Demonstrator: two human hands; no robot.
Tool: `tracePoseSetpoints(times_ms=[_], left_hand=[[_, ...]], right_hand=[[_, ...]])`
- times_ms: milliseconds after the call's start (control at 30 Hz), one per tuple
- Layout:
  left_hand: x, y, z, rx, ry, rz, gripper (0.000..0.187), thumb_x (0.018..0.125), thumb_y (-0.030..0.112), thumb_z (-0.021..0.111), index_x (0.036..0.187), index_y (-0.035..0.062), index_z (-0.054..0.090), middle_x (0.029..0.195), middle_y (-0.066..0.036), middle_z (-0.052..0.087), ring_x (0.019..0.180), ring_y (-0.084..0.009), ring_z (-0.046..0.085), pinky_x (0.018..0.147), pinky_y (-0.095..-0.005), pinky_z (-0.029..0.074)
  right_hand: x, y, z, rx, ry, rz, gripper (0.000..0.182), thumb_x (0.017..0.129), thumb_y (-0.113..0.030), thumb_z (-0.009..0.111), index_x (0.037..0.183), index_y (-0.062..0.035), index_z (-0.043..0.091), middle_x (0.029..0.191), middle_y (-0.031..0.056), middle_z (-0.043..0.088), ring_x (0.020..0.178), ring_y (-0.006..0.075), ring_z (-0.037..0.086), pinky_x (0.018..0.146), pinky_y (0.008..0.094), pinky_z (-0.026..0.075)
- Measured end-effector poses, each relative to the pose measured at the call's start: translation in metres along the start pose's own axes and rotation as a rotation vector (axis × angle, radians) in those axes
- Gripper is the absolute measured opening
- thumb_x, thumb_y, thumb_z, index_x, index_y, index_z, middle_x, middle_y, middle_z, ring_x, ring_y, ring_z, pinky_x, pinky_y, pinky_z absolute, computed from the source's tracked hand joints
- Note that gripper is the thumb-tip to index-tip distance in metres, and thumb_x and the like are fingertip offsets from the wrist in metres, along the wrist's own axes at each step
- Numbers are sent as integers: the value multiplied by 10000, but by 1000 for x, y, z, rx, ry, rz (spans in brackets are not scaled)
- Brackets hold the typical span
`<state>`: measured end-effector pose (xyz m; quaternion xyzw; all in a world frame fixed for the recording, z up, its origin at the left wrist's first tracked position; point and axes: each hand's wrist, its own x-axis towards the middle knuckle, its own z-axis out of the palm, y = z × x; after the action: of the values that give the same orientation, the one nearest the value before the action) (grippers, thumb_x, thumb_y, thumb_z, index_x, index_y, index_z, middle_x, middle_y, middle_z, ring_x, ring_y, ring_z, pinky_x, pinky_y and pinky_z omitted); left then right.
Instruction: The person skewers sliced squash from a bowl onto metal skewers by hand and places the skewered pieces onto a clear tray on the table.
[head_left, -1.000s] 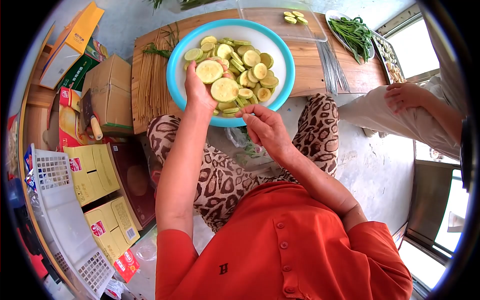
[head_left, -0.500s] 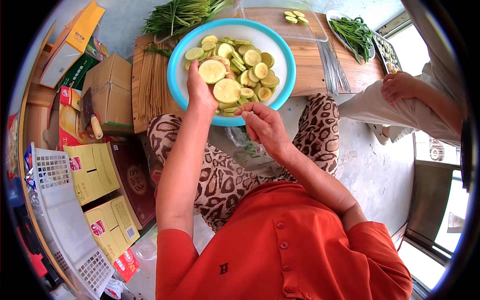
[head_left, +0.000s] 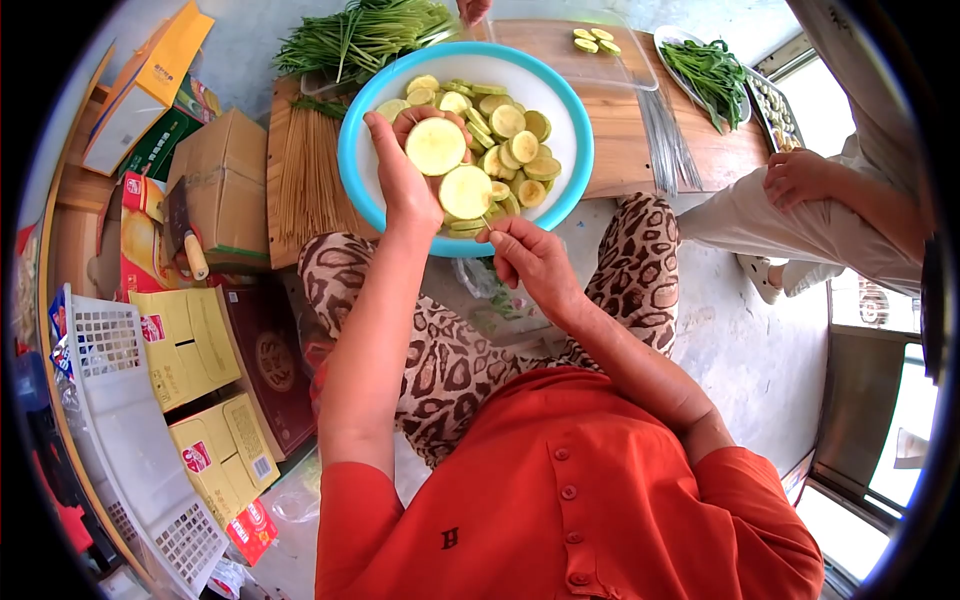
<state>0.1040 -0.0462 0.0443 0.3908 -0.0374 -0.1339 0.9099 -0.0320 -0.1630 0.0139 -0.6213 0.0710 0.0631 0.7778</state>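
My left hand (head_left: 408,190) is curled around round zucchini slices over the near left side of a white bowl with a blue rim (head_left: 586,150). Two pale cut faces point up at me: an upper slice (head_left: 436,146) and a lower slice (head_left: 466,191). My right hand (head_left: 535,264) pinches a thin skewer (head_left: 487,222) between thumb and forefinger at the bowl's near edge. Its tip meets the lower slice's edge; how far it goes in is hidden. Many more zucchini slices (head_left: 507,122) fill the bowl.
Bamboo skewers (head_left: 318,180) lie left of the bowl, metal skewers (head_left: 668,140) to its right. Green stalks (head_left: 360,40), a clear tray (head_left: 635,60) with slices and a plate of greens (head_left: 705,75) stand behind. Another person's hand (head_left: 473,10) shows at the top; a person's leg (head_left: 745,210) is right.
Another person's hand has come into view at the top edge, behind the bowl. The slices in my left hand are turned more squarely upward. My right hand has moved slightly down.
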Motion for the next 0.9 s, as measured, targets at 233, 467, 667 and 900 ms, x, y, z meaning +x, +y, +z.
tracePoseSetpoints(times_ms=[233, 467, 667, 900], left_hand=[[0, -2, 3, 13, -114, 108, 682, 907, 674, 253, 872, 57, 540, 795, -130, 612, 668, -245, 573, 614, -344, 488], [18, 11, -22, -55, 385, -43, 640, 964, 573, 182, 939, 57, 560, 850, -117, 628, 721, -272, 610, 576, -381, 510], [15, 8, -20, -94, 340, -108, 616, 967, 569, 213, 956, 60, 561, 850, -102, 628, 737, -264, 610, 594, -372, 509], [15, 3, -16, -108, 314, -154, 591, 959, 580, 256, 1014, 71, 551, 895, -106, 645, 821, -245, 624, 711, -383, 511]], right_hand=[[1, 9, -4, 62, -21, -3, 142, 963, -111, 482, 1003, -15, 577, 686, -4, 536, 587, 65, 479, 548, 211, 415], [-20, -1, -8, -341, 8, -15, 204, 922, -94, 518, 1105, -9, 549, 706, 38, 584, 630, 105, 545, 599, 266, 465], [-29, -12, -16, -514, -2, -90, 183, 954, -102, 470, 1081, -11, 566, 684, 9, 546, 579, 69, 526, 509, 223, 453], [-35, -24, -20, -337, 66, -51, 157, 948, -127, 497, 1032, -34, 591, 628, -13, 484, 559, 51, 444, 505, 238, 396]])
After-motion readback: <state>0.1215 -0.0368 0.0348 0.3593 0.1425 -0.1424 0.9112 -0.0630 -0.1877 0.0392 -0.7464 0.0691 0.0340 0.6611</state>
